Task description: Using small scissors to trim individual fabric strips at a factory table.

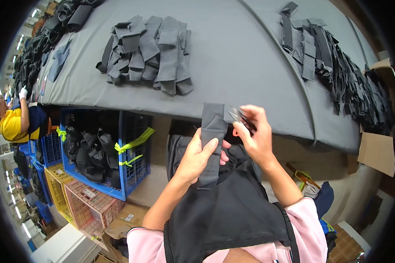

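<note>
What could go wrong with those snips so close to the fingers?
The snips in the right hand sit right at the top edge of the grey strip, and the left hand grips that strip just below. A slip might nick the left fingers. The blades could also cut into the fabric itself. The strip hangs over the lap, off the table, so it might drop.

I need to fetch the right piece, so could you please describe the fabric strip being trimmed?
Start at the grey table and come to its near edge. There the left hand holds one dark grey folded strip upright beside the right hand's snips; the other strips lie in piles.
</note>
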Demonstrator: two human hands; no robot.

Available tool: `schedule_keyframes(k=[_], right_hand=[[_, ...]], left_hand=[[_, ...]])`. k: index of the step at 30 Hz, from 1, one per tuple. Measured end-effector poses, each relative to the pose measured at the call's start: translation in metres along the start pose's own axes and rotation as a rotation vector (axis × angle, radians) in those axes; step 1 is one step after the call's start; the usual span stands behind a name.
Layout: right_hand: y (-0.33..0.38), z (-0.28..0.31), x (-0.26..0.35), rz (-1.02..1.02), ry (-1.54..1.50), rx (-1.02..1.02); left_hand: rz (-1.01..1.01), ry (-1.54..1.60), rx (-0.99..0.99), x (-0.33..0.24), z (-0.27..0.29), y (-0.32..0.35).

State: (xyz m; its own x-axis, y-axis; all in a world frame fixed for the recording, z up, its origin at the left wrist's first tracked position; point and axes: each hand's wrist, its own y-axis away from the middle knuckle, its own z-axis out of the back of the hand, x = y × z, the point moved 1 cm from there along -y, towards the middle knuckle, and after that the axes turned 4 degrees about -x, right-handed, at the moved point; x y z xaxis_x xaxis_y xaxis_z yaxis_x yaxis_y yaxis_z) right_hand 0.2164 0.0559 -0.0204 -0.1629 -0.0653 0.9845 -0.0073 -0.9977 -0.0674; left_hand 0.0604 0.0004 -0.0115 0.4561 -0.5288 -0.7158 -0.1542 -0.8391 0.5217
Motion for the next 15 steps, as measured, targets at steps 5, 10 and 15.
schedule_keyframes(k=[5,10,15], right_hand=[[0.010,0.017,0.015,0.439,0.368,0.166],[0.011,0.018,0.009,0.525,0.458,0.170],[0.011,0.018,0.007,0.708,0.578,0.171]], left_hand=[[-0.041,-0.002,0.006,0.001,0.000,-0.002],[0.001,0.008,-0.003,0.000,-0.007,0.001],[0.042,0.024,-0.011,-0.001,-0.006,0.003]])
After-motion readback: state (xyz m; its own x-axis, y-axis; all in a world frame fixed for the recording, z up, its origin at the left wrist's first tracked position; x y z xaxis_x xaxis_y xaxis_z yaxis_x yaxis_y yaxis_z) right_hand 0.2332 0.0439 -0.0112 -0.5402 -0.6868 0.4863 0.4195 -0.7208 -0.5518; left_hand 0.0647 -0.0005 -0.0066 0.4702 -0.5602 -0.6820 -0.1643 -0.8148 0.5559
